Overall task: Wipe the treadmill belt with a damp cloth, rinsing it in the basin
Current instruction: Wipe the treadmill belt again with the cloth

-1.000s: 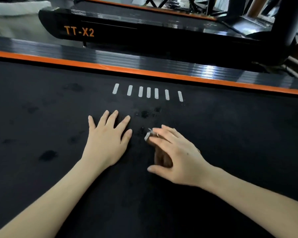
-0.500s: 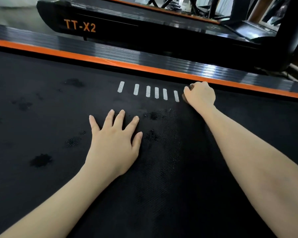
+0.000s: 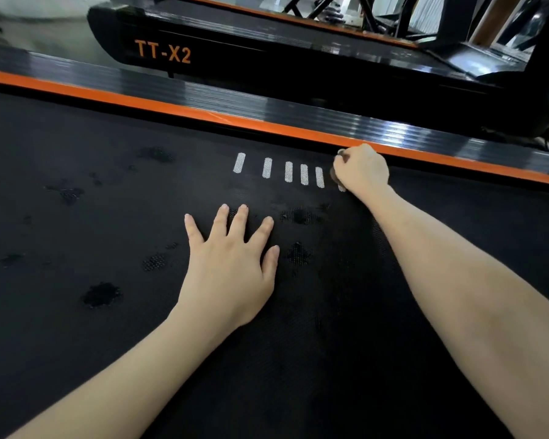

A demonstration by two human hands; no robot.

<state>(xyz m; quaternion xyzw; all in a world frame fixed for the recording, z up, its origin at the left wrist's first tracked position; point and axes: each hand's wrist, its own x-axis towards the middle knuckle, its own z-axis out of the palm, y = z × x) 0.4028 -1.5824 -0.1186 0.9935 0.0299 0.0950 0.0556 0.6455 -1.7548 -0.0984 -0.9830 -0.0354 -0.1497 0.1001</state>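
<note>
Where the forearms come in from the bottom edge, both lie over the belt (image 3: 76, 327), a black mesh surface filling the near and middle ground.

Left hand (image 3: 232, 261): flat on the belt, palm down, fingers straight and spread, holding nothing. Reads as a brace.

Dark blotches (image 3: 102, 294) lie scattered to its left and just ahead of its fingertips. Wet or soiled, cannot tell which.

Beyond them, a row of white marks (image 3: 288, 171) is printed on the belt.

Right hand (image 3: 362, 171): at the right end of that row, hard by the orange rail (image 3: 171, 101), fingers curled into a tight fist, knuckles up, pressed to the belt. A pale scrap shows at the far side of the fist. I take it for the cloth (image 3: 341, 152), nearly all of it hidden in the grip.

Past the rail stands a second treadmill (image 3: 162, 53) marked TT-X2. Basin not in view.

Judgement: the wiping step is in hand, at the far edge of the belt; the rinse is not yet begun. The blotches suggest much of the surface is left to do. The next move likely calls for the fist to be drawn back across the belt with firm downward pressure, passing over the marks and blotches, with the left hand out of its path. The cloth looks bunched small, so opening it out would cover more.
</note>
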